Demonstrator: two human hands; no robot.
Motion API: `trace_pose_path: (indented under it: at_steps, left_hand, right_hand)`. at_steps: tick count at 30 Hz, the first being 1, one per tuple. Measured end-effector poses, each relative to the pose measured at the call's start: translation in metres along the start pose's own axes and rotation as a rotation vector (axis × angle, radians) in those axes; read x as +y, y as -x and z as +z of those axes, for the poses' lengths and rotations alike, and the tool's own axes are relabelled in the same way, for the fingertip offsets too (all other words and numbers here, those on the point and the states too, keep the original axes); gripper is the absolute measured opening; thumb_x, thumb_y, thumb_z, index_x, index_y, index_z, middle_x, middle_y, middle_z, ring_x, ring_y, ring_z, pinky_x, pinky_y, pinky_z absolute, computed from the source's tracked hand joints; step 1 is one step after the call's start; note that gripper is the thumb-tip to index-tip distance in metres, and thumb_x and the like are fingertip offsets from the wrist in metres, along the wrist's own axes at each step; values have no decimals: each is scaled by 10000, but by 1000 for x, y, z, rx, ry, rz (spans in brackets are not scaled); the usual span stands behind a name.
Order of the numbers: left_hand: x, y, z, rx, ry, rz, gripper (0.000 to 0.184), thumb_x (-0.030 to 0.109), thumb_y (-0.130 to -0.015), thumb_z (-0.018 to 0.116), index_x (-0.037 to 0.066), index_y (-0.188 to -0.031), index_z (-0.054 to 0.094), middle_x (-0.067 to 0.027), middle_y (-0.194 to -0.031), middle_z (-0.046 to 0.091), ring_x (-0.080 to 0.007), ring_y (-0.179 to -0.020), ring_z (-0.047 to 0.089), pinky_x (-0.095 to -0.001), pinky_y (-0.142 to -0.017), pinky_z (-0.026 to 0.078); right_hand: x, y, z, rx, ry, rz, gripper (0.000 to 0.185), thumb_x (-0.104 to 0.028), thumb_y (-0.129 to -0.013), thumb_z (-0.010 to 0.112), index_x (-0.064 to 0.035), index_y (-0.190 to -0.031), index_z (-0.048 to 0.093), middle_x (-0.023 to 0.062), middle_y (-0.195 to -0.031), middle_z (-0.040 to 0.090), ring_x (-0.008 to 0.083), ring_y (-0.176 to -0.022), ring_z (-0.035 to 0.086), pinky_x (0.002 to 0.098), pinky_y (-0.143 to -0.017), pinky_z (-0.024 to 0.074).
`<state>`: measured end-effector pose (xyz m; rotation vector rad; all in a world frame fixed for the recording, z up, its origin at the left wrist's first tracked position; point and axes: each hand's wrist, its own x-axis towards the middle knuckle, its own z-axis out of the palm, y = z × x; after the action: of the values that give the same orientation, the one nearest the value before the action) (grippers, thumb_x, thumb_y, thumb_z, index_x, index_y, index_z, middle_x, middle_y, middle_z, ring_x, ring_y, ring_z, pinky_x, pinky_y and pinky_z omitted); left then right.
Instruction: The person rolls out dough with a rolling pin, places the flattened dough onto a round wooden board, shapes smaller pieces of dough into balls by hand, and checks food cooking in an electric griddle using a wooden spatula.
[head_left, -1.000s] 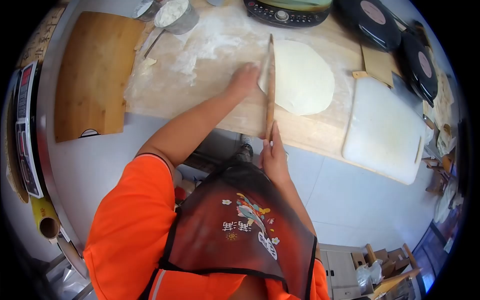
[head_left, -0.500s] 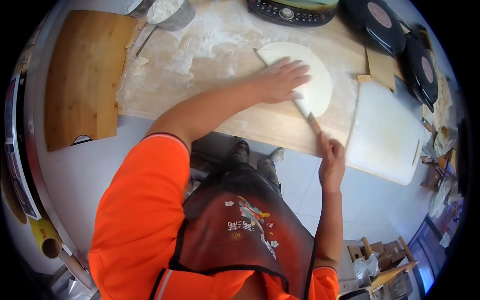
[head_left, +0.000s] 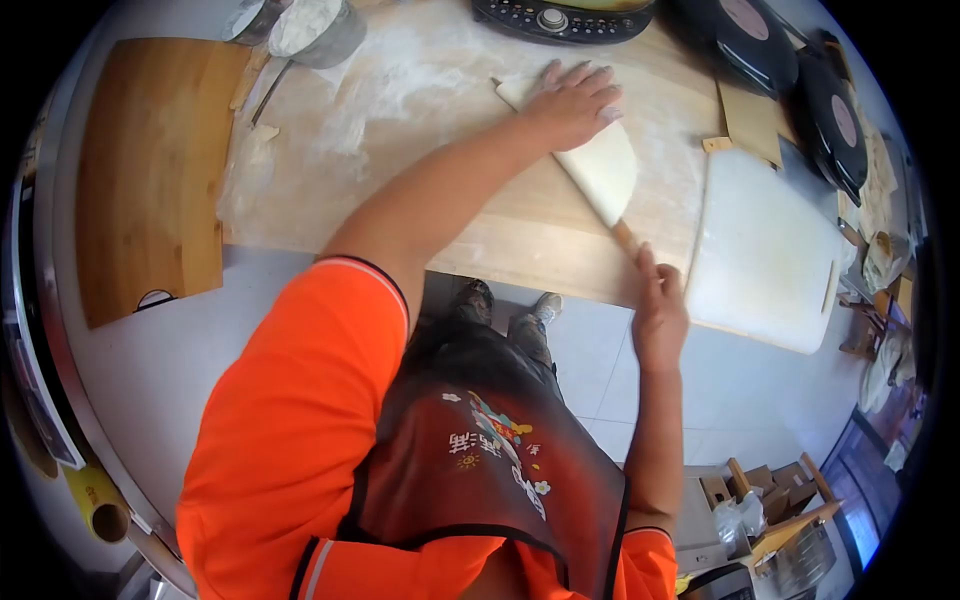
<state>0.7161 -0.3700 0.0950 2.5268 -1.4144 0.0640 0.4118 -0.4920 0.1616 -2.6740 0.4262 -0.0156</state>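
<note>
A thin white dough sheet lies on the floured board with its straight near edge over a wooden rolling pin. Most of the pin is hidden by dough; its far tip pokes out at the upper left and its near end at the lower right. My left hand rests on the dough near the far end of the pin, fingers stretched out and palm down. At the board's front edge, my right hand is closed around the near end of the pin.
A wooden board stands at the left, beside a metal pot of flour. A round electric griddle sits at the back. On the right are black lidded pans and a white cutting board.
My left hand has slid away from me along the pin and dough. The visible sheet is narrower, with less dough spread beyond the pin. My right hand keeps its hold on the pin.
</note>
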Motion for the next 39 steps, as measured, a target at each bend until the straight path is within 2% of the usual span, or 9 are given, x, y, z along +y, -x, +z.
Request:
trace_pose_path:
  at_steps: [5,9,11,16,21,26,31,35,39]
  left_hand:
    - [-2,133,-79,-192,114,320,763,316,-862,740,115,-1538,446,-172,-1642,356,-362,-1550,269,-619,-1253,121]
    - [46,189,-63,-258,240,124,752,283,-843,745,74,-1509,465,-195,-1629,358,-399,-1547,252,-581,-1263,140]
    - [77,125,-35,-173,261,219,731,275,-859,720,53,-1505,463,-195,-1636,336,-375,-1554,240,-586,-1262,144]
    - [183,-47,17,240,278,404,679,436,-992,579,112,-1566,415,-130,-1660,322,-286,-1576,201,-599,-1271,88]
    - [116,27,-12,15,94,101,657,478,-971,595,82,-1485,490,-129,-1640,357,-330,-1562,222,-658,-1225,123]
    - [28,154,-29,51,-5,-268,468,330,-1014,563,52,-1391,566,-155,-1501,517,-338,-1421,442,-512,-1172,345]
    - [-10,172,-61,123,1528,-1264,468,384,-1063,536,-15,-1296,610,-168,-1160,712,-268,-1045,705,-391,-936,574]
    - [3,161,-78,-450,1344,-1204,389,266,-1034,605,-56,-1251,619,-202,-1133,706,-292,-995,729,-421,-897,613]
    - [-4,98,-71,241,1617,-1055,361,201,-1016,624,-52,-1270,584,-205,-1175,699,-297,-1001,722,-417,-896,599]
  right_hand:
    - [-60,58,58,-195,-685,17,553,7,-1016,500,-93,-1555,428,240,-1315,626,387,-1214,627,407,-1034,491]
    - [-61,101,58,-374,-746,114,601,27,-992,455,-124,-1571,402,233,-1177,659,379,-1034,666,446,-905,544]
    - [-35,111,45,-219,-706,156,624,81,-980,420,-148,-1559,456,97,-1020,605,225,-918,569,322,-859,496]
    - [14,114,11,-71,-477,299,723,135,-904,388,-116,-1582,412,91,-1011,584,221,-867,573,326,-768,521]
    - [3,117,49,-10,-493,94,670,77,-980,404,-148,-1610,362,96,-1057,596,180,-779,551,319,-684,513]
    - [-55,78,68,-293,-778,29,680,49,-982,488,-122,-1616,314,194,-1175,593,354,-1113,598,397,-1025,469]
    - [-67,41,63,-153,-640,-117,612,107,-920,483,-22,-1516,428,234,-1202,582,404,-1116,588,442,-984,494]
    - [14,0,26,100,-3,-206,631,100,-839,516,-91,-1438,562,162,-1138,625,346,-1026,598,453,-879,488]
    - [46,-21,-8,85,150,-323,582,47,-864,557,-144,-1411,613,54,-1146,627,270,-1059,595,408,-934,470]
